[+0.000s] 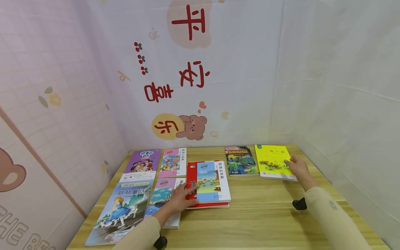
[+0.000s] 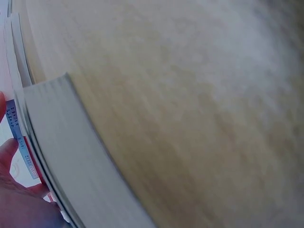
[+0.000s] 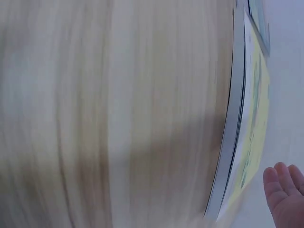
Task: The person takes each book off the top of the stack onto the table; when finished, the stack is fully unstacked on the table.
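My left hand point(image 1: 178, 200) rests at the left side of a small stack, fingers spread over the covers. On top is a book with children in water on its cover point(image 1: 207, 177); a red book point(image 1: 191, 173) sticks out beneath it. In the left wrist view, fingers point(image 2: 6, 151) show beside the stack's pages. To the right, a yellow book point(image 1: 272, 158) lies flat near the back edge. My right hand point(image 1: 299, 169) is at its right edge, overlapping the cover in the head view. Its fingers are extended in the right wrist view point(image 3: 281, 183).
A dark-covered book point(image 1: 241, 161) lies left of the yellow one. Leftward are a blue-girl fairy tale book point(image 1: 122, 211), a purple book point(image 1: 143, 161), a pink-and-white book point(image 1: 172, 163) and a lake-cover book point(image 1: 160, 196). White printed cloth point(image 1: 243, 86) surrounds the wooden table point(image 1: 250, 222).
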Demonstrator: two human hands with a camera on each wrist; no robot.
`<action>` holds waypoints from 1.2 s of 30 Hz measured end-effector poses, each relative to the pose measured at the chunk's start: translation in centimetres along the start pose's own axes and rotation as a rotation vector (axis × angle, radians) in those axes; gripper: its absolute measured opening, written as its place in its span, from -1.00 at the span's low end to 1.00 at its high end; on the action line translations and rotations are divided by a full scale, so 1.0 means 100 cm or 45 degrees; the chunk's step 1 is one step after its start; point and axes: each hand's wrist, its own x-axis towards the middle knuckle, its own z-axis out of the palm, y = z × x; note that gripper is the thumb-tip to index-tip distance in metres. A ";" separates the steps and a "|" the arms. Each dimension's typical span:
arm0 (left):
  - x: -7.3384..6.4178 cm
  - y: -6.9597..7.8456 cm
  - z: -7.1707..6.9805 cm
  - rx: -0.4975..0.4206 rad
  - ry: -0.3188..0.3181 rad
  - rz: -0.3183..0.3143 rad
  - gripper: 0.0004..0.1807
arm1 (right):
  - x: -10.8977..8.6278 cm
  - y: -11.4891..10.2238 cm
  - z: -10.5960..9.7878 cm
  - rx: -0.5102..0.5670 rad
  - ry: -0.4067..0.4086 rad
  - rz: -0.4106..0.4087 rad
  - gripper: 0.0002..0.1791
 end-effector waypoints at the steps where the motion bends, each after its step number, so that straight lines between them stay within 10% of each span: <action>1: 0.000 0.001 0.000 0.005 0.001 0.000 -0.29 | 0.000 -0.002 0.005 0.016 -0.018 -0.007 -0.16; 21: 0.005 -0.003 -0.001 0.107 0.050 -0.006 -0.14 | -0.046 -0.066 0.132 0.460 -0.372 -0.031 -0.29; 36: 0.007 -0.025 -0.029 0.206 0.004 -0.034 -0.09 | -0.073 -0.069 0.172 0.529 -0.447 0.034 -0.37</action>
